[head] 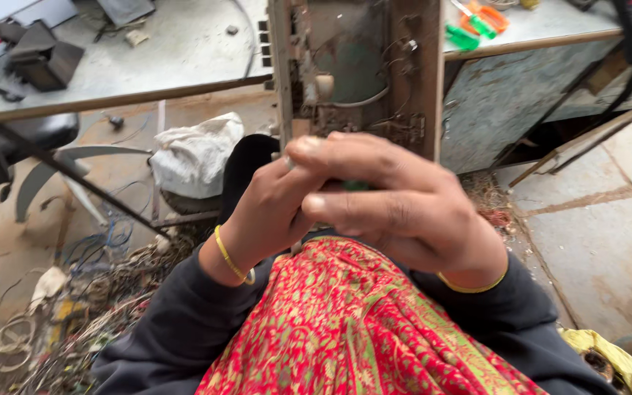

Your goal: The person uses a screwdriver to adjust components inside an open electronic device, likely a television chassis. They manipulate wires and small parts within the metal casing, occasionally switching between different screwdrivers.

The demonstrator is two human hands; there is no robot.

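Head view: the fingers (345, 157) of both hands close together around a small green object (355, 186), mostly hidden, only a sliver of it showing between them. The right hand (411, 208) wraps over the left hand (276, 208), and each wrist wears a thin yellow bangle (232, 260). They hover above a red patterned cloth (345, 322), in front of a rusty opened metal casing (356, 69) leaning against the desk (177, 51). Tangled wires (74, 307) litter the floor on the left.

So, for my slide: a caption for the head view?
Both hands clasp a small green object before a stripped metal chassis.
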